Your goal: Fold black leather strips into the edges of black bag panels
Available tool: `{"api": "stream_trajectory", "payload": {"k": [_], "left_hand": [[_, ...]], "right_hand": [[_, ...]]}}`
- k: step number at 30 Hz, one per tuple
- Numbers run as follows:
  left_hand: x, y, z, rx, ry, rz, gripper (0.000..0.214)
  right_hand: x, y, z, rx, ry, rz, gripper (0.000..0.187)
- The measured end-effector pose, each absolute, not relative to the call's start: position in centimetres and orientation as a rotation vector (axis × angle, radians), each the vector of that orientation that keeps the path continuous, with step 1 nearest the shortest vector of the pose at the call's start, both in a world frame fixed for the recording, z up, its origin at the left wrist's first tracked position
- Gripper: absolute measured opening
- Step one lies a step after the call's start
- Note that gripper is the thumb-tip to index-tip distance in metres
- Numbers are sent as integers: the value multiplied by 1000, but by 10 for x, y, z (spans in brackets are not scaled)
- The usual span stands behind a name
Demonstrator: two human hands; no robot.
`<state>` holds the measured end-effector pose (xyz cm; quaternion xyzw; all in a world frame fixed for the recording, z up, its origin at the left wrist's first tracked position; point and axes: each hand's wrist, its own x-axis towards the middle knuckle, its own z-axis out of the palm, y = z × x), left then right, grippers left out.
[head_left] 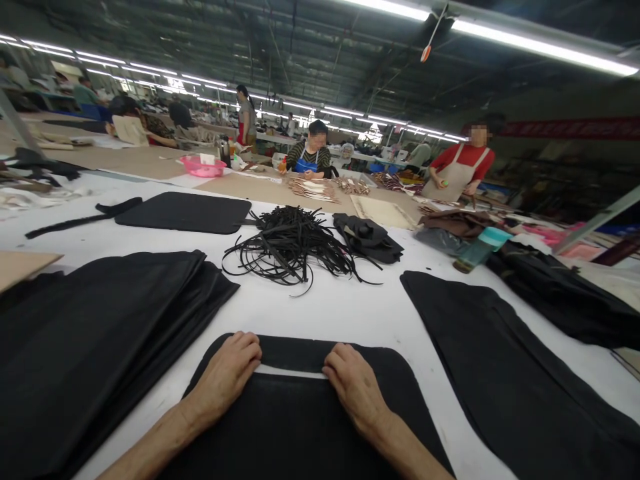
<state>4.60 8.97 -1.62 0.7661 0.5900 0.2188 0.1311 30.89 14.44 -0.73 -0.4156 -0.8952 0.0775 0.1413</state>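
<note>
Evidently the work was set straight in front of the person, where both arms could reach it evenly: a black panel (300,427) with rounded far corners rested on the white tabletop (300,310), its near part running out of view; the left hand (235,363) and the right hand (353,380) rested on its far end, spaced apart and nearly matched, probably so that the pressure fell equally on both sides; between them a black strip (293,353) ran along that end, with a pale gap (295,371) dividing it from the black surface nearer the body, though whether tabletop or backing showed there could not be told; the fingers of both hands were bent, touching the strip, and neither hand was lifted away; the thumbs were hidden, so I could not tell whether the strip was pinched or only pressed; piled black sheets (115,320) lay to the left and a long black piece (500,360) to the right, perhaps to sit within reach while leaving the middle for the panel; beyond, a heap of narrow strips (295,243) lay well apart from the hands, a crumpled black bundle (370,237) just beside it; a teal-lidded bottle (483,250) stood off to the right, likely out of the arms' way
</note>
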Motion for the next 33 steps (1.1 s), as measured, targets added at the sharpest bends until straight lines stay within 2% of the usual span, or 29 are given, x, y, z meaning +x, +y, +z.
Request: {"api": "stream_trajectory", "payload": {"k": [5, 14, 18, 21, 28, 33], "left_hand": [[47, 90, -17, 2206, 1741, 612, 20], [48, 92, -23, 2230, 1749, 594, 23], [47, 92, -24, 2234, 1752, 598, 23], [47, 92, -25, 2240, 1749, 602, 23], [48, 92, -23, 2265, 1754, 592, 22], [48, 91, -20, 2287, 1749, 578, 20]], "right_hand": [[293, 141, 0, -1247, -2584, 227, 1], [266, 134, 0, -1332, -2803, -116, 34], [294, 137, 0, -1677, -2659, -113, 34], [318, 140, 3, -1776, -2580, -61, 33], [319, 140, 0, -1280, -2721, -106, 18], [311, 146, -3, -1162, -2766, -88, 12]]}}
